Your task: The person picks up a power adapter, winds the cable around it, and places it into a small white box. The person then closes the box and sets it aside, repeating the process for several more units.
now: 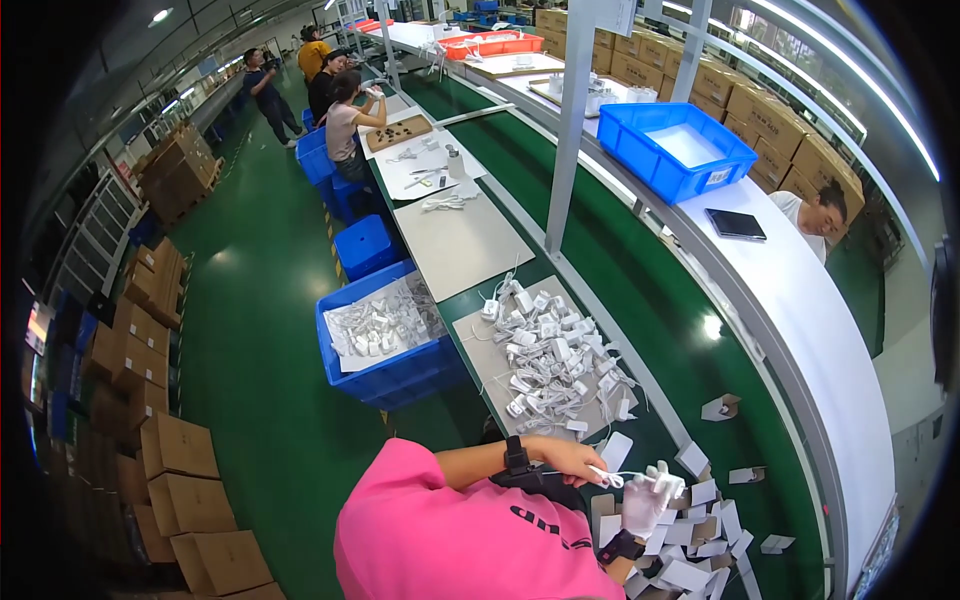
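Note:
My left hand (572,460), bare with a black band at the wrist, is closed round a bundled white cable (608,478). The cable runs across to my right hand (648,498), which wears a white glove and another black wristband. The right fingers are bent round something white at the cable's end; glove and thing blend, so its kind is unclear. Just beyond my hands, a large heap of white power adapters with cables (555,350) covers a beige board (470,325). Small white open boxes (690,570) lie piled beside and under my right hand.
A blue crate (400,385) with bagged white parts stands left of the bench. A blue tray (680,185) and a black flat device (736,224) sit on the white shelf (800,290) at right. A metal post (570,130) rises beyond the heap. Other people work farther off.

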`<state>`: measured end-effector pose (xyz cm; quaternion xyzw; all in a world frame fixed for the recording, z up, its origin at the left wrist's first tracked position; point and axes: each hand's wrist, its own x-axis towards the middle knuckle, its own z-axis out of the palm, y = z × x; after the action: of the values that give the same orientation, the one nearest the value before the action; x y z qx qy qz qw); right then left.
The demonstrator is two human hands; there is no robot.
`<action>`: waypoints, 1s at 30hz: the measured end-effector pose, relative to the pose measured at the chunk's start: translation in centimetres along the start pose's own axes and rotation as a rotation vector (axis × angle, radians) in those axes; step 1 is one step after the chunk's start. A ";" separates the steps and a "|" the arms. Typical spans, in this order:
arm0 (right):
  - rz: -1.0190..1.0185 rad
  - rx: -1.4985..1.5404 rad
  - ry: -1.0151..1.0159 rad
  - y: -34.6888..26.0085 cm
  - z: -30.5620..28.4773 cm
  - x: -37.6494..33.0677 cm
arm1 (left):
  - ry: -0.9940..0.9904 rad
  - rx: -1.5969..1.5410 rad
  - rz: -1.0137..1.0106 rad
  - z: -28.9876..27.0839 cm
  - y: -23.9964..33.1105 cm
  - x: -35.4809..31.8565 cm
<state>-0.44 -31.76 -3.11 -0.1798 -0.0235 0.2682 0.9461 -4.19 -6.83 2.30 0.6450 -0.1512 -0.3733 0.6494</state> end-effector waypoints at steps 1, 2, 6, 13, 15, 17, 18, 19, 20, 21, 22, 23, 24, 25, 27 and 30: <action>-0.068 -0.069 0.086 -0.1 -0.3 0.4 | 0.016 0.038 -0.002 0.2 -0.1 0.0; -0.137 -0.138 0.170 -0.3 -0.7 0.4 | 0.032 0.077 -0.003 0.5 -0.1 0.1; -0.318 -0.374 0.302 -0.9 5.5 -0.2 | 0.258 0.057 0.116 0.8 -1.4 0.8; -0.296 -1.176 0.320 -1.9 5.0 -2.3 | 0.375 0.081 0.172 0.8 0.0 2.7; -0.253 -1.388 0.389 -1.5 5.2 -3.4 | 0.313 0.114 0.181 1.2 -0.5 4.0; -0.232 -1.469 0.316 -1.0 4.8 -4.5 | 0.288 0.083 0.254 1.8 -1.6 5.6; -0.222 -1.507 0.276 -0.9 4.5 -5.1 | 0.277 0.069 0.290 2.3 -2.1 6.2; -0.228 -1.498 0.282 -0.9 4.3 -6.1 | 0.271 0.077 0.284 3.1 -2.5 6.3; -0.145 -1.445 0.272 -1.2 4.3 -7.6 | 0.255 -0.020 0.253 4.2 -3.0 6.3; -0.084 -1.388 0.255 -1.4 4.5 -7.7 | 0.237 -0.100 0.229 3.8 -2.7 6.4; -0.012 -1.337 0.231 -1.7 4.8 -7.5 | 0.227 -0.189 0.205 3.6 -2.4 6.6; -0.027 -1.333 0.223 -1.4 5.2 -6.7 | 0.229 -0.173 0.208 2.9 -2.1 6.7; -0.058 -1.395 0.252 -0.8 6.2 -6.3 | 0.235 -0.201 0.213 3.0 -2.0 6.9; -0.088 -1.458 0.282 -0.2 7.3 -5.8 | 0.242 -0.229 0.217 3.1 -1.9 7.2; -0.109 -1.524 0.311 0.2 7.9 -5.2 | 0.252 -0.267 0.221 3.6 -1.4 7.6; -0.401 -1.390 0.439 2.1 7.2 -2.9 | 0.438 -0.526 0.288 2.4 -0.2 8.2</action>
<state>-5.01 -29.24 2.97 -0.7767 -0.0305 -0.0278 0.6285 -0.37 -14.15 0.02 0.4928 0.0034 -0.1570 0.8559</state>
